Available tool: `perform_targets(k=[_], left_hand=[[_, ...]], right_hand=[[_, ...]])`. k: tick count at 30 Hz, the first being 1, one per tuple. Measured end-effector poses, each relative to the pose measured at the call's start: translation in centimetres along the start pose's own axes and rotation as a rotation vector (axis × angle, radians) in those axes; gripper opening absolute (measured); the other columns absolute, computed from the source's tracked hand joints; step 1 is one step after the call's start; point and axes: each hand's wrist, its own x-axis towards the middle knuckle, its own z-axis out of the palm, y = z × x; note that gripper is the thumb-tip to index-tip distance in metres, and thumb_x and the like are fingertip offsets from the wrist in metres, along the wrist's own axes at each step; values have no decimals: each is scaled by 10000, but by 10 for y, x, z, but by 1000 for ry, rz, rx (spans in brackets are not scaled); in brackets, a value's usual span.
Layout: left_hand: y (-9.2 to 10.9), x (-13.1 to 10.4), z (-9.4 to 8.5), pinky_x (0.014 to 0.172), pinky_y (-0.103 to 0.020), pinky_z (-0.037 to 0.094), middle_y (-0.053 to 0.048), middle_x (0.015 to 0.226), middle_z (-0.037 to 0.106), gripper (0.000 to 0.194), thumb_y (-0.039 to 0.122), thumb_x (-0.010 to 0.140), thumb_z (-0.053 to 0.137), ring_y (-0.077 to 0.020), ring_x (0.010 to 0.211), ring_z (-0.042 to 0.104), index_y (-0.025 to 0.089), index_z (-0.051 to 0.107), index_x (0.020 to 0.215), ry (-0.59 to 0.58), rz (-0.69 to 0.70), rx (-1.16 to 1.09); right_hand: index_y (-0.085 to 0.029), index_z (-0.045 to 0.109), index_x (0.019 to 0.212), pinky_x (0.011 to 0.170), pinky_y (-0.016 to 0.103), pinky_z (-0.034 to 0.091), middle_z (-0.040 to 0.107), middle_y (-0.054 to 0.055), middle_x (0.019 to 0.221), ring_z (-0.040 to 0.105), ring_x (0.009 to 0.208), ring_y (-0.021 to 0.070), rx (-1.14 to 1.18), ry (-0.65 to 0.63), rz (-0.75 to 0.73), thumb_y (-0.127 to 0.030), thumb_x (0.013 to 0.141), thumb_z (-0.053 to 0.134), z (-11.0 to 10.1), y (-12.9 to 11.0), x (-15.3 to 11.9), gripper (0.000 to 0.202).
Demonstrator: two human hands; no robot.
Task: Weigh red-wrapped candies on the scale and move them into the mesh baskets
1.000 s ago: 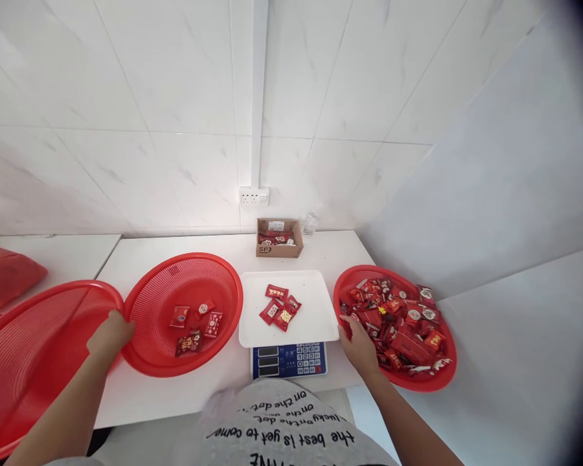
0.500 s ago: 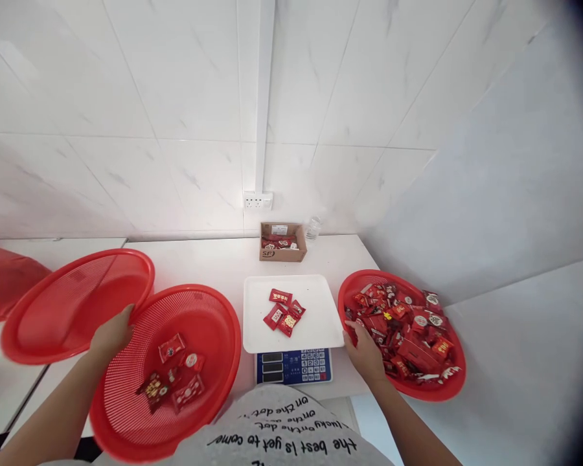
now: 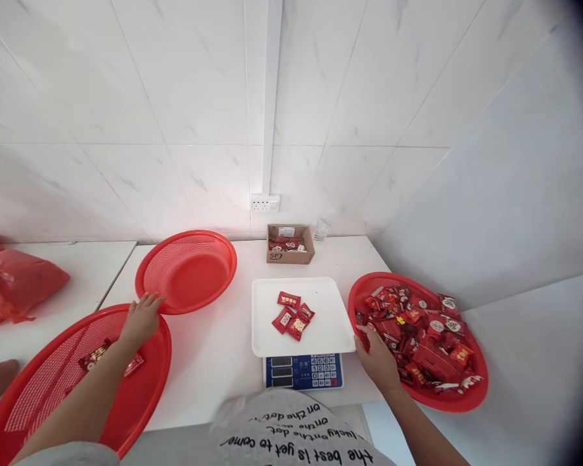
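Note:
My left hand (image 3: 144, 317) is at the front rim of a red basket (image 3: 199, 275) standing at the back left; its fingers are apart. My left forearm crosses above a second, tilted red basket (image 3: 138, 395) with a few wrapped packets in it. On the right, my right hand (image 3: 379, 359) has its fingers over the near left rim of a red basket (image 3: 479, 388) heaped with red packets (image 3: 432, 356). Between the hands, several red packets (image 3: 296, 327) lie on the white tray (image 3: 267, 340) of a blue scale (image 3: 304, 372).
A small cardboard box (image 3: 291, 257) of packets and a clear cup (image 3: 321, 228) stand by the wall. Red plastic bags (image 3: 24, 281) lie on the table at left. Skin of another person (image 3: 0, 380) shows at the left edge. A wall socket (image 3: 265, 203) is behind.
The basket at my left hand has moved right and back, onto the table behind. The basket with few packets has shifted left and nearer. My right hand stays at its basket's rim.

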Motion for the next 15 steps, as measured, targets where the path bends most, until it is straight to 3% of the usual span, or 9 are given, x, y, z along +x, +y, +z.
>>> perform_targets(k=[5, 10, 15], left_hand=[[37, -8, 6, 1075, -512, 131, -76, 1286, 535, 434, 357, 827, 395, -258, 1294, 339, 230, 520, 1223, -92, 183, -151], [61, -2, 8, 1076, -499, 132, -73, 1177, 612, 407, 352, 880, 301, -247, 1158, 488, 238, 561, 1173, -81, 224, -271], [91, 1, 8, 1065, -477, 209, -59, 1235, 575, 428, 445, 872, 337, -250, 1187, 467, 251, 539, 1196, -134, 290, -401]], right_hand=[[-192, 539, 1112, 909, 387, 425, 589, 101, 1137, 534, 1074, 224, 1, 14, -6, -375, 822, 387, 0, 0, 0, 375], [-204, 545, 1103, 914, 383, 422, 589, 91, 1138, 537, 1069, 220, 21, 26, -4, -380, 816, 396, 1, 1, 0, 368], [-189, 540, 1110, 906, 375, 426, 585, 97, 1151, 537, 1068, 218, 22, 18, 4, -384, 814, 396, 0, 0, 1, 383]])
